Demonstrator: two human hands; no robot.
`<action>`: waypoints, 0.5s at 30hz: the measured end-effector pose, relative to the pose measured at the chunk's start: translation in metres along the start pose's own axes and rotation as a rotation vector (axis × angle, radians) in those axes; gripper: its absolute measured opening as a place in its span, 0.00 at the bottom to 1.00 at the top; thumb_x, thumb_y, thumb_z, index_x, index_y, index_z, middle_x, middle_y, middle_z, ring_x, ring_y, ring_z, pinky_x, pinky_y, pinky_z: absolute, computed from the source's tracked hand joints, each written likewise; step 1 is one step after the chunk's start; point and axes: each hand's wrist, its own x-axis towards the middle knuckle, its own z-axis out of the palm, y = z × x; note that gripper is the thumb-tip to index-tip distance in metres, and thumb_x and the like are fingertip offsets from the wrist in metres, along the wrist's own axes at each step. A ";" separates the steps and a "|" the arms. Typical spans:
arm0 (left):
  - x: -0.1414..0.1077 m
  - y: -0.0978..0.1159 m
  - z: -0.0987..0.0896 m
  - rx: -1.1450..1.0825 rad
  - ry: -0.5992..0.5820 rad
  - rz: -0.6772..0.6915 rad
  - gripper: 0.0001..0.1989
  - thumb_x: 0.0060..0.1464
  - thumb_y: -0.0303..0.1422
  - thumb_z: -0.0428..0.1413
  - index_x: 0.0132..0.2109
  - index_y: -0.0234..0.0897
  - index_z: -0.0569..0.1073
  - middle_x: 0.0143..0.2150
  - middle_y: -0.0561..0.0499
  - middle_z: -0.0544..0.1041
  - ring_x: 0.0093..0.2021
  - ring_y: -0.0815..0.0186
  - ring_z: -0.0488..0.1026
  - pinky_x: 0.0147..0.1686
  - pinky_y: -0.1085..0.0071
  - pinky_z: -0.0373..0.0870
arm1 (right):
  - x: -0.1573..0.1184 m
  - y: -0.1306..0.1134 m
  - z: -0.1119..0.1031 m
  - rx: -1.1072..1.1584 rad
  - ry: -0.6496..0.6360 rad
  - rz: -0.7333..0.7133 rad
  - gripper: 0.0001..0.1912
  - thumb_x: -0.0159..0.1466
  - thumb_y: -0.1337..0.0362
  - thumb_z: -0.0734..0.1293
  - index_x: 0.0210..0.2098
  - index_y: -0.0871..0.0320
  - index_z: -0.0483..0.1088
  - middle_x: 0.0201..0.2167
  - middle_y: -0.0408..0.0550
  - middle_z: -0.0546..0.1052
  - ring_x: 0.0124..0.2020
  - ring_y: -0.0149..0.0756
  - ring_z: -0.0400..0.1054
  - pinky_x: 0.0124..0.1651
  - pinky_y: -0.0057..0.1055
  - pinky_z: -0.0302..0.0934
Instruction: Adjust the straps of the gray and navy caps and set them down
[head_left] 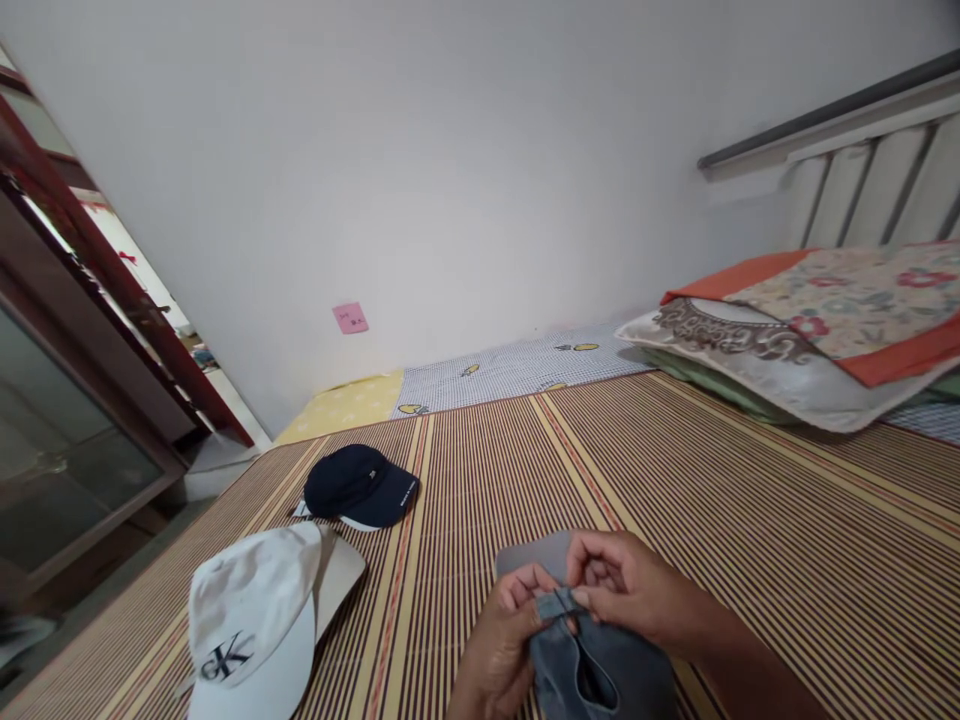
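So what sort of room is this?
Probably a bedroom. There's a striped mat spread out wide, a checked cloth with yellow patterns showing along its far edge, and what look like stacked pillows on the right.

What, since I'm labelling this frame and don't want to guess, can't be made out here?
In the head view:
Grey cap: its near part is cut off by the bottom edge.
Its strap: partly covered by the left hand and right hand.
White cap: lowest part cut off by the bottom edge.
Pink note: writing too small to read.
Navy cap: brim lettering too small to read.
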 end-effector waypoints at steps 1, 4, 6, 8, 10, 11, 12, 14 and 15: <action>0.000 0.000 0.000 -0.020 -0.005 0.002 0.20 0.37 0.37 0.76 0.30 0.31 0.76 0.23 0.50 0.78 0.23 0.73 0.71 0.26 0.79 0.64 | -0.001 -0.002 0.000 -0.017 0.011 -0.005 0.05 0.57 0.64 0.69 0.30 0.57 0.68 0.23 0.37 0.67 0.25 0.28 0.58 0.28 0.26 0.50; 0.002 -0.001 0.001 -0.074 -0.042 0.014 0.17 0.39 0.34 0.76 0.32 0.31 0.77 0.25 0.51 0.78 0.24 0.74 0.72 0.28 0.78 0.66 | -0.002 -0.007 0.002 0.054 -0.016 -0.009 0.09 0.57 0.61 0.71 0.36 0.58 0.73 0.26 0.39 0.70 0.28 0.29 0.60 0.31 0.27 0.53; 0.003 -0.001 0.003 -0.093 -0.093 0.024 0.16 0.42 0.33 0.75 0.35 0.32 0.79 0.29 0.49 0.80 0.27 0.71 0.75 0.32 0.76 0.68 | -0.002 -0.010 0.005 0.098 -0.054 -0.015 0.13 0.55 0.62 0.73 0.41 0.57 0.76 0.33 0.42 0.74 0.30 0.30 0.63 0.34 0.28 0.56; 0.003 -0.003 0.003 -0.103 -0.140 0.028 0.17 0.43 0.34 0.74 0.39 0.32 0.81 0.32 0.47 0.81 0.31 0.68 0.77 0.34 0.74 0.69 | -0.002 -0.015 0.009 0.028 -0.045 -0.025 0.14 0.53 0.67 0.73 0.40 0.56 0.79 0.38 0.43 0.75 0.33 0.31 0.64 0.35 0.28 0.57; 0.004 -0.004 0.003 -0.115 -0.148 0.032 0.16 0.44 0.34 0.74 0.39 0.32 0.81 0.33 0.47 0.80 0.32 0.67 0.77 0.34 0.74 0.68 | -0.002 -0.018 0.013 -0.092 0.003 -0.033 0.13 0.52 0.71 0.71 0.37 0.55 0.79 0.39 0.43 0.75 0.36 0.32 0.66 0.36 0.28 0.58; 0.003 -0.004 0.002 -0.122 -0.141 0.036 0.15 0.44 0.34 0.74 0.37 0.32 0.81 0.32 0.47 0.80 0.32 0.67 0.76 0.34 0.75 0.68 | -0.002 -0.020 0.014 -0.130 0.025 -0.035 0.11 0.52 0.72 0.70 0.35 0.56 0.78 0.38 0.43 0.74 0.37 0.33 0.67 0.37 0.28 0.58; 0.003 -0.004 0.002 -0.120 -0.132 0.042 0.14 0.45 0.34 0.73 0.36 0.32 0.80 0.33 0.47 0.80 0.33 0.68 0.76 0.35 0.75 0.68 | -0.002 -0.020 0.015 -0.150 0.041 -0.039 0.10 0.52 0.72 0.70 0.34 0.56 0.77 0.38 0.43 0.74 0.37 0.34 0.68 0.37 0.28 0.58; 0.002 -0.003 0.003 -0.085 -0.107 0.058 0.13 0.48 0.35 0.71 0.37 0.33 0.80 0.35 0.47 0.80 0.35 0.66 0.76 0.38 0.74 0.68 | -0.001 -0.019 0.014 -0.182 0.062 -0.049 0.09 0.53 0.72 0.68 0.34 0.56 0.75 0.36 0.42 0.73 0.35 0.33 0.67 0.35 0.28 0.58; 0.001 -0.003 0.004 -0.050 -0.095 0.067 0.12 0.50 0.36 0.70 0.38 0.33 0.80 0.36 0.46 0.80 0.37 0.65 0.77 0.40 0.73 0.68 | -0.001 -0.018 0.013 -0.209 0.073 -0.051 0.10 0.53 0.72 0.68 0.34 0.56 0.75 0.35 0.41 0.72 0.34 0.32 0.66 0.35 0.28 0.57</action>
